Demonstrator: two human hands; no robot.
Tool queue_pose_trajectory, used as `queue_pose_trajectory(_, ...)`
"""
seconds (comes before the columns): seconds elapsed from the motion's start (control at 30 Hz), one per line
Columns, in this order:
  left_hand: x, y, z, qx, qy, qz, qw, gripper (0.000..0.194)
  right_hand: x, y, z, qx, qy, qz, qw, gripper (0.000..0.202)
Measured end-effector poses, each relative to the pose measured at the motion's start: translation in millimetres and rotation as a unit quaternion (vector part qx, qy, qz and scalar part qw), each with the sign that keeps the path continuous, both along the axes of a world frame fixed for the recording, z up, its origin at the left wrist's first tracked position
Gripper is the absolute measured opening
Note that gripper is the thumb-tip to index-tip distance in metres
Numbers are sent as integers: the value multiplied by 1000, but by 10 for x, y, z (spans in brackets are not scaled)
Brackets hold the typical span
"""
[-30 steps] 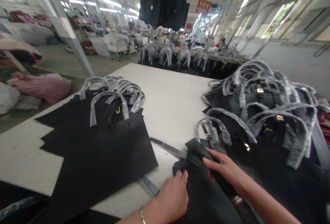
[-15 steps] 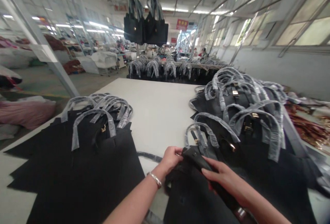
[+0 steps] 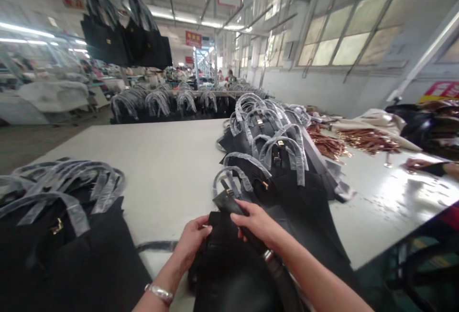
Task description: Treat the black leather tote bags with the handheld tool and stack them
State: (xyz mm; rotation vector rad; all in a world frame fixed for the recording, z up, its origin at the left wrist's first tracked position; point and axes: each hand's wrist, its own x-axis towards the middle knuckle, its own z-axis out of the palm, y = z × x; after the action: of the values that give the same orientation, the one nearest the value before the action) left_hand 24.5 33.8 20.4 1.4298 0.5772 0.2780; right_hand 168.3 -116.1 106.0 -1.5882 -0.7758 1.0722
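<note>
My left hand (image 3: 195,238), a silver bracelet at its wrist, pinches the top edge of a black handbag (image 3: 229,273) in front of me. In my right hand (image 3: 256,223) is a long black strap (image 3: 224,203) with a flat end pointing up and left. A silver metal fitting (image 3: 267,254) sits on it below my fingers, and its lower part runs down over the handbag. Just beyond my hands are plastic-wrapped handles and a gold-coloured clasp (image 3: 265,185) on other black bags.
Black bags with wrapped handles (image 3: 268,111) overlap along the right; another stack (image 3: 64,254) lies left. The white table (image 3: 161,159) extends between them. Bags hang overhead (image 3: 125,39). Brown straps (image 3: 369,139) and another person's hand (image 3: 418,163) are at far right.
The view has turned right, so the left bag stack shifts left and another person's hand appears. My left hand has moved away from the strap's end to the handbag's edge; my right hand keeps the strap.
</note>
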Motion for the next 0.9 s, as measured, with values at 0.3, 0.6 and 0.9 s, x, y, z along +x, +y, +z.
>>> queue_pose_trajectory(0.3, -92, -159, -347, 451, 146, 45, 879, 49, 564, -1417, -43, -162, -9, -90, 983, 60)
queue_pose_trajectory(0.6, -45, -80, -392, 453, 95, 3, 887, 44, 757, -1612, -161, -194, 39, -126, 972, 35)
queue_pose_trajectory(0.9, 10, -74, -379, 442, 83, -31, 892, 39, 953, -1288, -253, -167, 25, -113, 979, 31)
